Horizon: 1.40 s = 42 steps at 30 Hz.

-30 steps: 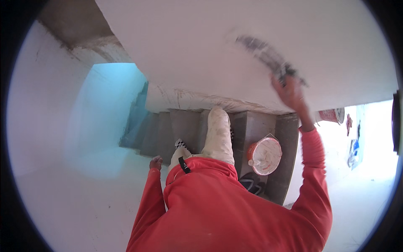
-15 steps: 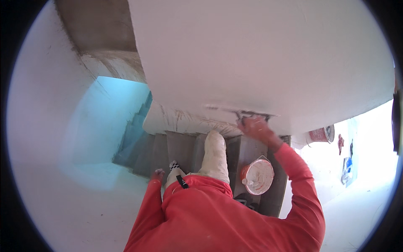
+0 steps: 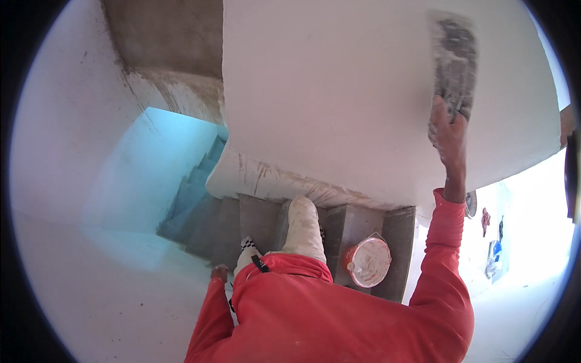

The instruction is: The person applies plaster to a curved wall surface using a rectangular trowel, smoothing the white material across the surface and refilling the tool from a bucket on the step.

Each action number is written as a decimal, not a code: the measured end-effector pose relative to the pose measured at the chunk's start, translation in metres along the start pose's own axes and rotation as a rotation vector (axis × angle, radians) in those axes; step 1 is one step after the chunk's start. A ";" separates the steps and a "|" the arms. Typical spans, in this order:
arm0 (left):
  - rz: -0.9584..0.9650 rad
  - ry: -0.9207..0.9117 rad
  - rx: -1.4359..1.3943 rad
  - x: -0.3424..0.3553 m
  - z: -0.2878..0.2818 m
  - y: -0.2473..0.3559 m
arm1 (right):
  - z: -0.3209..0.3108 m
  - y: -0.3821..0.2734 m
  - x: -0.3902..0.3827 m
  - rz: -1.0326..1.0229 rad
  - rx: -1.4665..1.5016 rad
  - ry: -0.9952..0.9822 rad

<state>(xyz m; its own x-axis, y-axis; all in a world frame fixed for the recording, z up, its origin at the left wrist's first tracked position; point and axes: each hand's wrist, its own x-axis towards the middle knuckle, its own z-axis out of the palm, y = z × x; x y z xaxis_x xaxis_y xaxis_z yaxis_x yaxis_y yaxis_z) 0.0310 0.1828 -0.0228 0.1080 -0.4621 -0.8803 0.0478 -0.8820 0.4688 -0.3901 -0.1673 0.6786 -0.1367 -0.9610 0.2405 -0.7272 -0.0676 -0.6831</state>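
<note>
My right hand is raised high on the right, closed around a plastering trowel. The trowel's long, smeared blade points upward along the white wall and is slightly blurred by motion. Low on the left hangs my left hand, near my hip and small in the picture; how its fingers lie cannot be made out. To the right of my bent leg, a red-and-white bucket with a wire handle stands on the stairs, with pale plaster inside.
Grey steps run under me and turn down to the left, into bluish light. A streaked, rough strip edges the wall's foot. At the right, another bucket is partly hidden behind my arm, near a blue-and-white item on the bright floor.
My right hand has swept the trowel from low on the wall up and to the right. The blade has turned from lying sideways to pointing upward. My left hand has dropped slightly.
</note>
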 end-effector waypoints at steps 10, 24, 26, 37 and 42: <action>0.379 0.364 0.229 -0.034 0.031 0.054 | 0.252 0.015 -0.028 -0.014 1.218 -0.484; 0.278 0.185 0.812 -0.005 -0.007 -0.016 | 0.062 0.075 -0.066 -0.246 0.311 -0.248; 0.241 0.055 0.991 -0.011 -0.005 0.000 | 0.061 0.086 -0.083 -0.502 -0.149 -0.375; 0.446 0.174 0.181 0.015 0.016 0.086 | 0.186 0.267 -0.074 -0.761 -0.969 -0.494; 0.575 0.288 0.467 0.027 0.001 0.064 | 0.209 0.167 -0.047 -0.859 -0.893 -0.209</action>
<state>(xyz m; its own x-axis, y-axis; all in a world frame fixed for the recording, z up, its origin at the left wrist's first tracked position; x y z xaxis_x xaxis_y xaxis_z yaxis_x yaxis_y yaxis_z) 0.0356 0.1133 -0.0165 0.2447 -0.8711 -0.4257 -0.5083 -0.4891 0.7088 -0.3649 -0.1899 0.4089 0.6559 -0.7262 0.2058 -0.7402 -0.5654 0.3640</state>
